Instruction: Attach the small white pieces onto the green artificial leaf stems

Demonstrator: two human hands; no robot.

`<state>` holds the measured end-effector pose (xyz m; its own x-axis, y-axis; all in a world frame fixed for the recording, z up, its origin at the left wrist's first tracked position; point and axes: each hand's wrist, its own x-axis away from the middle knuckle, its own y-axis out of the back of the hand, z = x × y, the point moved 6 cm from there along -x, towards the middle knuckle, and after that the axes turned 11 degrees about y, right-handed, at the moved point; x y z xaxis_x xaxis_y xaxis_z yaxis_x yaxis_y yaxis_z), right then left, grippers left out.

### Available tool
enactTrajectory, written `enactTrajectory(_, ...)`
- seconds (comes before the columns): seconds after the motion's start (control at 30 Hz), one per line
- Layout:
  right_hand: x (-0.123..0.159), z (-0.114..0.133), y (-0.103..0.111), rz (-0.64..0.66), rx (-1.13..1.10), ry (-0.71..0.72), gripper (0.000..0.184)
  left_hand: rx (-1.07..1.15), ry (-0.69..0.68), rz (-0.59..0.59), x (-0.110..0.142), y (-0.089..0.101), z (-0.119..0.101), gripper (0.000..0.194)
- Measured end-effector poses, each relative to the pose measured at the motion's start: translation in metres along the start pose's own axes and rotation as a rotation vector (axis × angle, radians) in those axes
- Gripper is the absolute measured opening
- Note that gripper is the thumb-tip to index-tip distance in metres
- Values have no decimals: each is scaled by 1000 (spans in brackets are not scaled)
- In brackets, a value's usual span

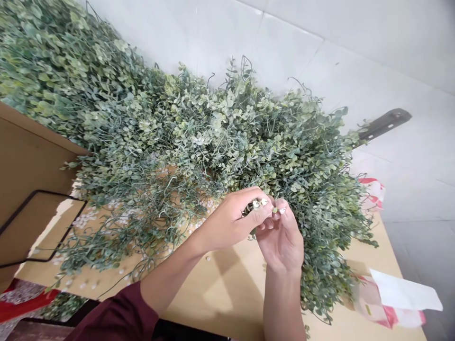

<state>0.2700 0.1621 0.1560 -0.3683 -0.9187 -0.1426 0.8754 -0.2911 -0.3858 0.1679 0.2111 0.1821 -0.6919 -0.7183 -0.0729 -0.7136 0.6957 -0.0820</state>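
My left hand [232,219] is closed round the ends of a small bunch of green plastic sprigs [256,204], whose pale stem tips stick out between thumb and forefinger. My right hand [282,237] meets it from the right, fingers pinched on a small pale piece at those stem tips. Both hands hover just in front of a big heap of artificial green foliage [199,142] piled on a light wooden table [227,289]. A dark red sleeve covers my left upper arm.
Small white bits [85,218] lie scattered on the table under the foliage. A brown cardboard box [24,161] with a black wire frame [39,227] stands at left. A red-and-white plastic bag [387,298] lies at the table's right end. White tiled floor lies beyond.
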Motion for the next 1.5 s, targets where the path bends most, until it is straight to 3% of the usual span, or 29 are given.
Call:
enactTrajectory(0.47, -3, -3, 1, 11, -144, 56, 22, -146, -88, -27, 2, -1, -8, 15)
enactTrajectory(0.8, -6, -2, 14, 5, -101, 81, 30, -251, -130, 1, 0, -7, -8, 19)
enactTrajectory(1.07, -8, 7, 24, -60, 140, 220, 19, -233, -71, -24, -3, -5, -3, 20)
enactTrajectory(1.23, -7, 29, 18, -159, 410, 590, 2, -244, -45, -25, -4, -6, -1, 21)
enactTrajectory(1.3, -4, 35, 14, -180, 513, 688, 5, -254, -61, -27, -3, -5, -3, 22)
enactTrajectory(1.5, 6, 38, 13, -178, 764, 682, 22, -252, -93, -61, 0, 2, -8, 24)
